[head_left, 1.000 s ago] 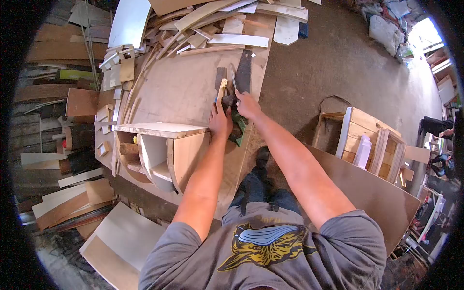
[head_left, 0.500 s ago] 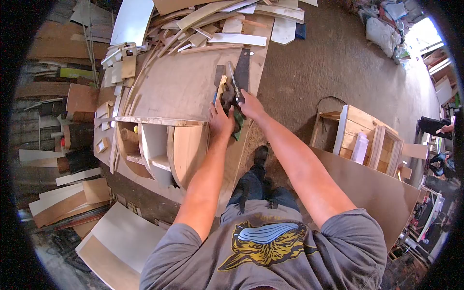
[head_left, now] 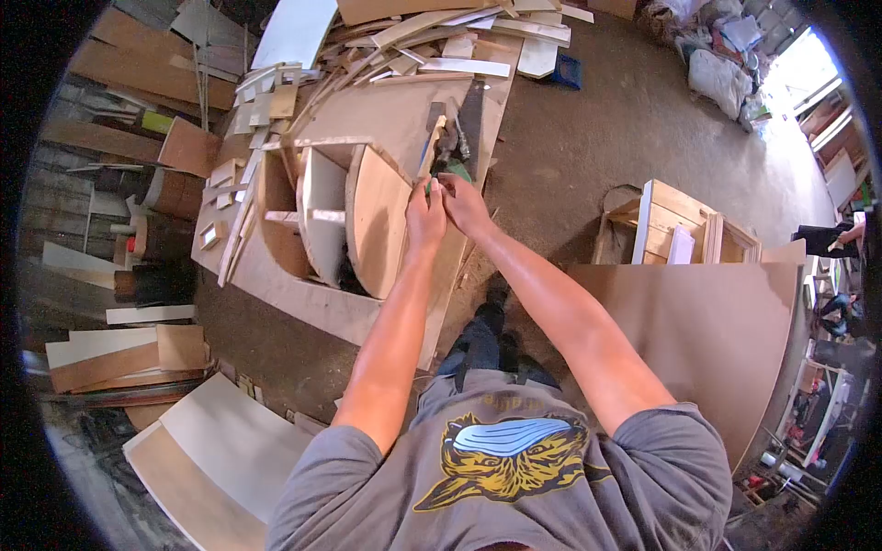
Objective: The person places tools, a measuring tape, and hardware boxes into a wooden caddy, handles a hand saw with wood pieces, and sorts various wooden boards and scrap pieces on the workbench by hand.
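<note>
Plywood makes up most of what lies here: a curved shelf unit point(head_left: 335, 216) rests on its side on the bench point(head_left: 367, 119), with a rounded end panel point(head_left: 377, 220) facing the person and open compartments behind it. What sits inside the compartments is too dark to tell.

Both hands meet just beyond that panel, near the bench's right edge. The left hand point(head_left: 425, 216) has its fingers curled closed around the lower end of a pale stick point(head_left: 432, 151) that slants up and away across the bench. The right hand point(head_left: 467, 204) touches the left, fingers bent onto the same spot; whether it grips the stick or a small green thing point(head_left: 457, 172) just behind it cannot be told. A handsaw point(head_left: 471, 115) lies flat on the bench just past the hands.

Offcuts point(head_left: 441, 41) are heaped at the far end of the bench, and more strips run along its left edge. On the floor point(head_left: 597, 129) to the right stands a wooden crate point(head_left: 684, 230) with slatted frames and a white piece set upright in it. A big brown board point(head_left: 707, 340) leans in front of the crate. White and brown panels point(head_left: 193, 441) lie stacked on the ground at the lower left. Bags point(head_left: 726, 64) are piled in the far right corner near a bright opening, and another person's hand point(head_left: 850, 234) and dark sleeve show at the right edge.
</note>
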{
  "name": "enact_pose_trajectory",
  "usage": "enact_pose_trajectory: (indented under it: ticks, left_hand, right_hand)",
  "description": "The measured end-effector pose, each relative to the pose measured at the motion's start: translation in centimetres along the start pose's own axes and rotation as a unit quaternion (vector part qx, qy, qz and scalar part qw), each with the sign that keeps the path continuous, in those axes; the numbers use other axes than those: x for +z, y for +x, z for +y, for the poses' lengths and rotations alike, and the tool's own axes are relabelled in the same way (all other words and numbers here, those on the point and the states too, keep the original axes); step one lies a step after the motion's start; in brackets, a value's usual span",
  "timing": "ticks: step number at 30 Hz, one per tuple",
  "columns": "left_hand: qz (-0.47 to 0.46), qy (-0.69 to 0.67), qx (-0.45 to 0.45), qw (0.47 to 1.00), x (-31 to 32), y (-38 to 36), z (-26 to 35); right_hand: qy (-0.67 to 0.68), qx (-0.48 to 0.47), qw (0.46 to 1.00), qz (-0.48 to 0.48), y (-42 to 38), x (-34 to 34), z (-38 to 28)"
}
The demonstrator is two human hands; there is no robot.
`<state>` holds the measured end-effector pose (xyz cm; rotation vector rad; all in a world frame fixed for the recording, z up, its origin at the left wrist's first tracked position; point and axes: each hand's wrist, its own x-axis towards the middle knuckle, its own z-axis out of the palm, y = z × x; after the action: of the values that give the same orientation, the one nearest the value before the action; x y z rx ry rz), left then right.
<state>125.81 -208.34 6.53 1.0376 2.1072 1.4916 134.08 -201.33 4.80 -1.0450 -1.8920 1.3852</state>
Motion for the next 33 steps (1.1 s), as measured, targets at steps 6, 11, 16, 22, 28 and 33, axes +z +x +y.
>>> enact_pose_trajectory:
  ticks: [6,11,16,22,28,33]
  left_hand:
    - [0.035,-0.014,0.054,0.998,-8.3,-4.9,5.2]
    - [0.079,-0.022,0.024,0.996,-17.1,-5.6,9.7]
    - [0.184,0.097,0.091,0.974,-23.2,-0.7,3.8]
    - [0.227,0.284,0.036,0.931,-29.9,7.3,-2.9]
    - [0.052,0.272,-0.049,0.960,-34.9,13.4,-5.5]
    - [-0.030,0.269,-0.066,0.960,-35.2,15.6,-7.7]
  right_hand:
    - [0.091,-0.010,0.996,-0.017,-5.2,2.9,-5.2]
    - [0.031,0.039,0.998,-0.029,-7.6,4.4,-11.5]
    - [-0.064,0.001,0.997,0.041,-7.2,8.8,-14.0]
    - [-0.103,0.044,0.980,0.165,-5.1,14.3,-18.5]
    - [-0.163,0.234,0.940,0.189,-4.1,16.7,-20.6]
    - [-0.197,0.273,0.919,0.207,-3.3,16.8,-21.0]
